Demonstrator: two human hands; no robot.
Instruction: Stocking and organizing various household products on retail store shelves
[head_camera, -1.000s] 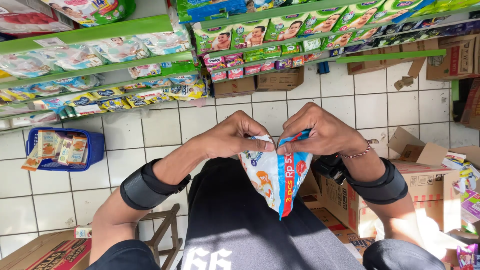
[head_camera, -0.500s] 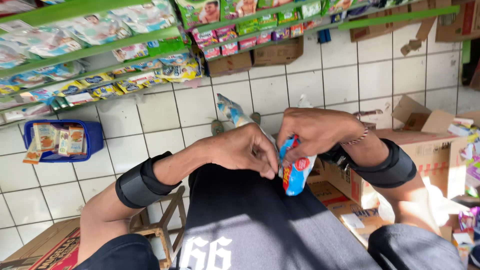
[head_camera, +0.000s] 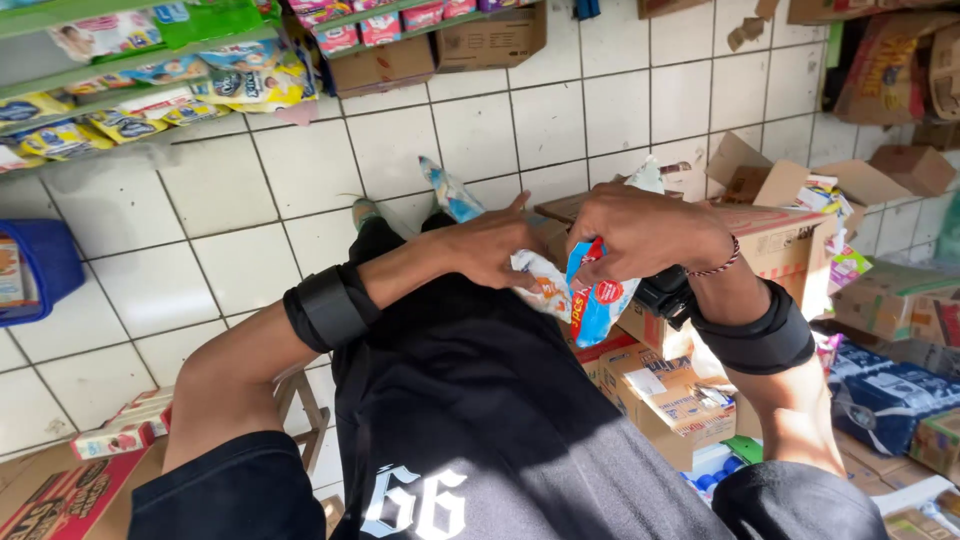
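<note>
Both hands pinch one crinkly plastic packet (head_camera: 575, 290), shiny blue, white and red, folded small. The left hand (head_camera: 490, 245) and right hand (head_camera: 640, 235) sit close together, just above the open cardboard box (head_camera: 790, 240) with flaps.

Small shop: stocked shelves (head_camera: 150, 70), cardboard cartons (head_camera: 670, 400).
</note>
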